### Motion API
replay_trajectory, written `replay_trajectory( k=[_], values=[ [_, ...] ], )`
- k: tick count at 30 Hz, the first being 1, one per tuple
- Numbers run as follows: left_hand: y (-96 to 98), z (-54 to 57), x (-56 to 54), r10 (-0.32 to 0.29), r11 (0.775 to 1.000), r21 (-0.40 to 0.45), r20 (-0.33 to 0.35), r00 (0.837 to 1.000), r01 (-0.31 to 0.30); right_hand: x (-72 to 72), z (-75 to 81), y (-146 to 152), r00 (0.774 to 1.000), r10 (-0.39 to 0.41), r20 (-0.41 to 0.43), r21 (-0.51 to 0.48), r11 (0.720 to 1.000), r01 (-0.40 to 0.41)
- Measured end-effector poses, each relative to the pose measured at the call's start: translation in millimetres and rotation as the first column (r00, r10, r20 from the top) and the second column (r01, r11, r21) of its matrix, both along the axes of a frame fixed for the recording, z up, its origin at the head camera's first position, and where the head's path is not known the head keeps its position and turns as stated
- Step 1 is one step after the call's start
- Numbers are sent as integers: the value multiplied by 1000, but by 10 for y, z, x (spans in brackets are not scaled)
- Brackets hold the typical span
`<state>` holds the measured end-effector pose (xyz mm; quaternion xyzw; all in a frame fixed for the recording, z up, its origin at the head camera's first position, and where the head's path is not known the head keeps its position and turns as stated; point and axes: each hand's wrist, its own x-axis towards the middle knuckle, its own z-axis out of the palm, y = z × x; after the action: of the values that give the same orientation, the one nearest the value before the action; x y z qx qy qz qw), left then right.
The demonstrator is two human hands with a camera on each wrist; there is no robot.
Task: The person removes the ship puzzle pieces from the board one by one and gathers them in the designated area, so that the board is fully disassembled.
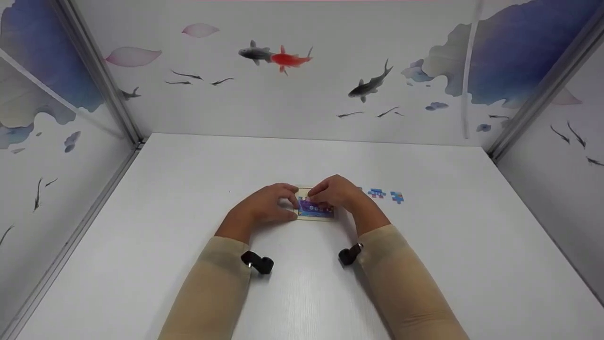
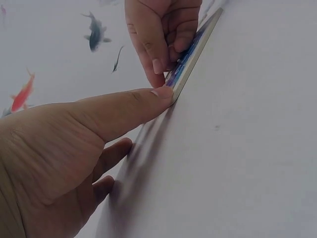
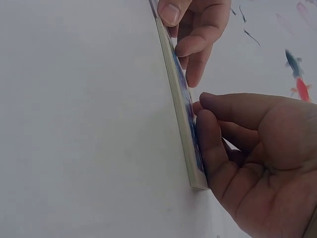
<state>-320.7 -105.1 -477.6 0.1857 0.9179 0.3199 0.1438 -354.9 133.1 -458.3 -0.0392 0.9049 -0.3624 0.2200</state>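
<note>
A small jigsaw puzzle board (image 1: 317,218) with a pale wooden rim lies flat on the table, its picture blue and purple. My left hand (image 1: 271,204) holds the board's left side, thumb at the near corner and fingers at the far one. In the left wrist view the left thumb (image 2: 143,101) presses on the board's edge. Over the upper part of the picture, my right hand (image 1: 337,192) brings thumb and forefinger together on a puzzle piece, mostly hidden by the fingertips. The right hand's curled lower fingers (image 3: 210,141) rest against the board in the right wrist view.
Right of the board lie loose blue puzzle pieces, one (image 1: 376,193) nearer and another (image 1: 397,197) farther right; part of a further one shows behind the right hand. White panels with painted fish enclose the white table (image 1: 302,293) at the back and sides.
</note>
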Motion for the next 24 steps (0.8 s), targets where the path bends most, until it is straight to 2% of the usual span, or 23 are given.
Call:
replay_trajectory(
  k=[6,13,19,24],
  values=[
    [0,2,4,-5,1000,8,-3,1000,5,2,4,-8,1000,0,5,15,1000,-1],
    [-1,4,15,-4,1000,17,-2,1000,4,2,-38,3,999,-34,17,-33,999,35],
    [-18,-2,20,-21,999,24,-23,1000,22,21,-40,32,999,-31,4,-103,994,32],
    [-20,-13,15,-27,999,19,-30,999,28,19,-42,41,1000,-28,-6,-97,995,28]
  ],
)
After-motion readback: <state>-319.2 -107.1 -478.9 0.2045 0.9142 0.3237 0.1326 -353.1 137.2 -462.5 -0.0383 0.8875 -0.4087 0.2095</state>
